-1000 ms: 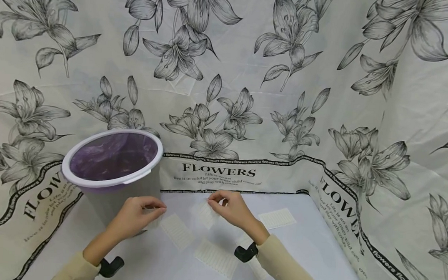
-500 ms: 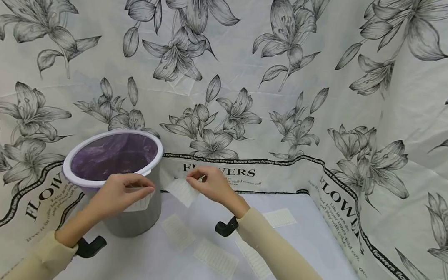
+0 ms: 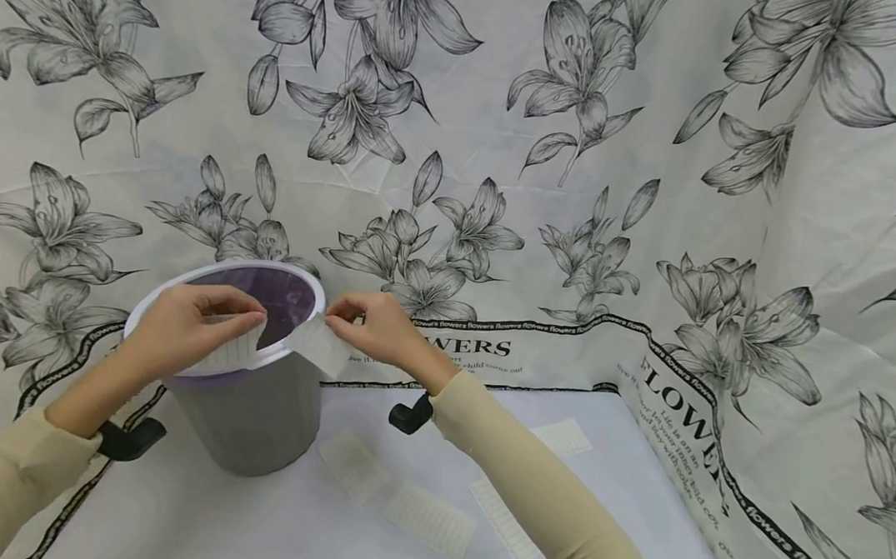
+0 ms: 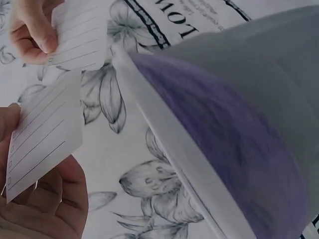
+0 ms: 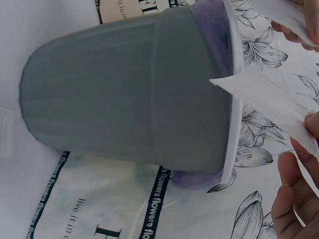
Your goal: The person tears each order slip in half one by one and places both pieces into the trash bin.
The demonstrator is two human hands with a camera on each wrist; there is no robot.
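Observation:
A grey trash bin (image 3: 250, 425) with a white rim and a purple bag lining stands upright on the table's left side. Over its near left rim, my left hand (image 3: 179, 326) pinches a lined paper slip (image 3: 235, 347) between thumb and fingers. My right hand (image 3: 378, 331) pinches a second paper slip (image 3: 317, 346), which overlaps the bin's right rim. Ruled lines and small checkboxes show on the left hand's slip (image 4: 47, 132) in the left wrist view. In the right wrist view, the right hand's slip (image 5: 269, 94) slants across the white rim (image 5: 234, 124).
Several more paper slips (image 3: 430, 520) lie flat on the white table (image 3: 287, 531), in the middle and to the right, one of them (image 3: 564, 437) farther back. A cloth (image 3: 450, 229) printed with flowers hangs behind and along both sides.
Both hands have risen from low beside the bin and moved left to its rim, each carrying its slip. The right hand's slip has been lifted off the table.

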